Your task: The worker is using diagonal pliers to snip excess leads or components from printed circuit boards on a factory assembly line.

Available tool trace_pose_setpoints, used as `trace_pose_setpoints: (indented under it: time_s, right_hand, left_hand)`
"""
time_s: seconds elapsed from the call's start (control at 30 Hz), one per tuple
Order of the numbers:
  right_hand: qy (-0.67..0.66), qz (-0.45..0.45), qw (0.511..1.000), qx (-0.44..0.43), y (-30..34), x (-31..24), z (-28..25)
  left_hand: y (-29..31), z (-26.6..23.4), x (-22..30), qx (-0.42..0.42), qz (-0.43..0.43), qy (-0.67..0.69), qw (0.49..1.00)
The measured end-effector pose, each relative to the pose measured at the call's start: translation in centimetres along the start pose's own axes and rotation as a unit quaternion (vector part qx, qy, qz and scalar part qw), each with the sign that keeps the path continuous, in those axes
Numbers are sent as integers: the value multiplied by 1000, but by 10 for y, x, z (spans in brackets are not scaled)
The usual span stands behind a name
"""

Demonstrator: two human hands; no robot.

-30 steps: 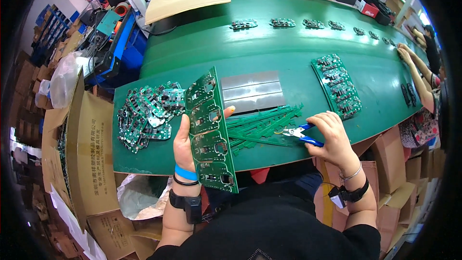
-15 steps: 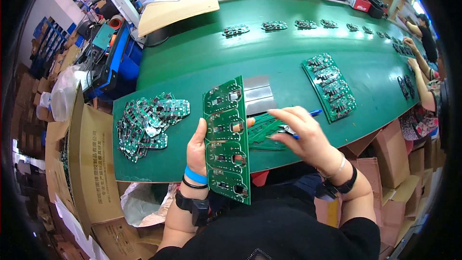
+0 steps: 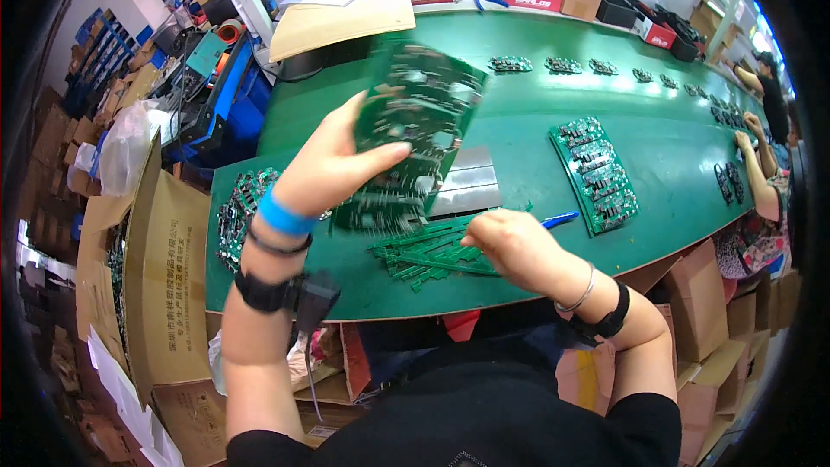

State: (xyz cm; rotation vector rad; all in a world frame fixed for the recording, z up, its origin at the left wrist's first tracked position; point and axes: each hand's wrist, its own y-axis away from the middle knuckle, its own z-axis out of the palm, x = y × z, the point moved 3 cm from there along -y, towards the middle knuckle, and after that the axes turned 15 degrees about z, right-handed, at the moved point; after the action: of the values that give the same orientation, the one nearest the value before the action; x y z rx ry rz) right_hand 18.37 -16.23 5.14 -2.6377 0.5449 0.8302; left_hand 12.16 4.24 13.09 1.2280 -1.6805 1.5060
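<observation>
A green circuit board panel point(image 3: 424, 104), smeared by motion, is in my left hand point(image 3: 333, 160); the thumb lies across its face. It is tilted up over the table, showing rows of dark and silver parts. My right hand point(image 3: 514, 251) is closed, fingers curled, beside a heap of thin green board strips point(image 3: 424, 255). A blue handle point(image 3: 560, 220) shows just beyond that hand; whether the fingers hold anything is hidden. A flat silver metal plate point(image 3: 471, 182) lies behind the strips. Partly behind my left wrist is a pile of separate boards point(image 3: 233, 216).
Stacked board panels point(image 3: 596, 177) lie on the green table point(image 3: 519, 134) to the right. Several small boards point(image 3: 562, 66) form a row at the back. A cardboard box point(image 3: 177, 294) stands at the left. Another person's hands point(image 3: 748, 134) work at the far right.
My left hand has carried the panel up and away from me, turning it over the table. My right hand has dropped slightly left and its fingers have closed.
</observation>
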Motion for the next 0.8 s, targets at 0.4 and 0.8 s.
trace_pose_setpoints:
  time_s: [0.4, 0.8]
  right_hand:
    - [178, -36, 980, -79, -7, 4, 25]
    - [192, -31, 930, 310, -49, 14, -52]
  left_hand:
    - [-51, 42, -52, -248, 9, -503, 828]
    - [-42, 53, -60, -260, 40, -520, 812]
